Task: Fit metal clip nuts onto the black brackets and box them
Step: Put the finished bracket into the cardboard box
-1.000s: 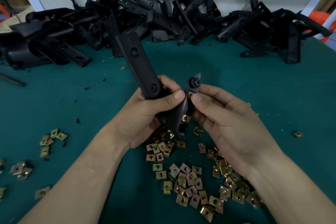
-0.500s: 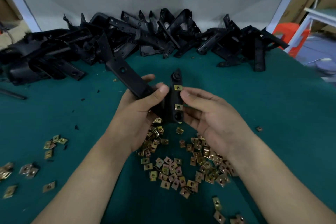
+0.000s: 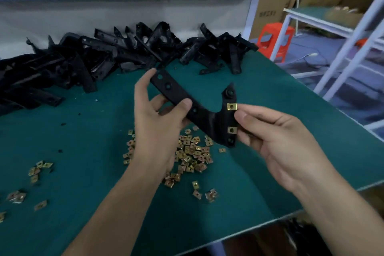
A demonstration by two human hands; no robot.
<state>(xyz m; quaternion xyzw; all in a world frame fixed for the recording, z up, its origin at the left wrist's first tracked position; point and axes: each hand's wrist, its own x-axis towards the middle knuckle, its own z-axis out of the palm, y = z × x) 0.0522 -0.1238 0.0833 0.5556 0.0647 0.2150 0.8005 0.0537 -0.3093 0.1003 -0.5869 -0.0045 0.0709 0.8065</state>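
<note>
Your bracket (image 3: 203, 116) is held above the middle of the bench (image 3: 259, 183). An upper clip nut (image 3: 232, 106) and a lower clip nut (image 3: 231, 130) sit on its short arm, so fitting looks done and boxing comes next. No box is in view, so find it first. Your left hand (image 3: 155, 131) has its grip clamped on the long arm at 10 o'clock, thumb on top. Your right hand (image 3: 280, 147) pinches the short arm's edge at 3 o'clock
</note>
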